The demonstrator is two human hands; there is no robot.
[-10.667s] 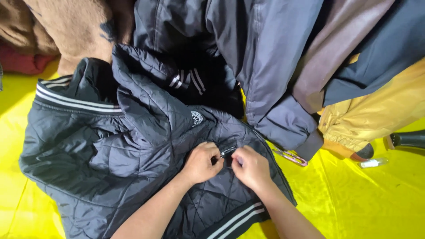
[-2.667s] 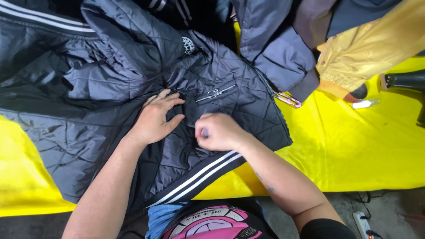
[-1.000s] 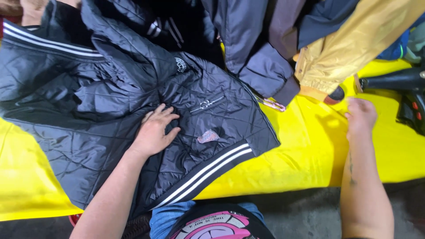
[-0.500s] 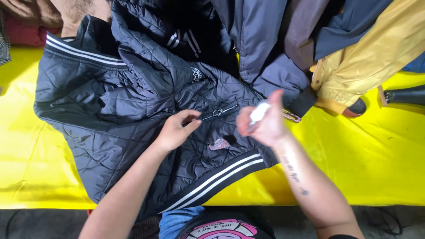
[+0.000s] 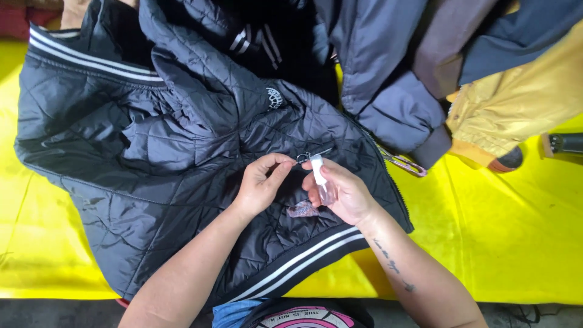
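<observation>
A black quilted jacket (image 5: 152,152) with white-striped hem and collar lies spread on a yellow table cover (image 5: 486,243). My right hand (image 5: 340,191) holds a small clear tube with a white cap (image 5: 322,182) above the jacket front. My left hand (image 5: 261,185) pinches at the tube's white tip, next to a small metal zipper pull (image 5: 306,157). A crumpled pinkish scrap (image 5: 302,210) rests on the jacket just below both hands.
More garments are piled at the back: a grey-blue jacket (image 5: 388,91), a brown one (image 5: 443,48), and a mustard-yellow one (image 5: 522,103). A dark tool handle (image 5: 565,143) lies at the right edge. The table's front edge runs along the bottom.
My right hand reached out to the right side of the table, came back with the small tube, and now both hands meet over the jacket front at the tube's tip.
</observation>
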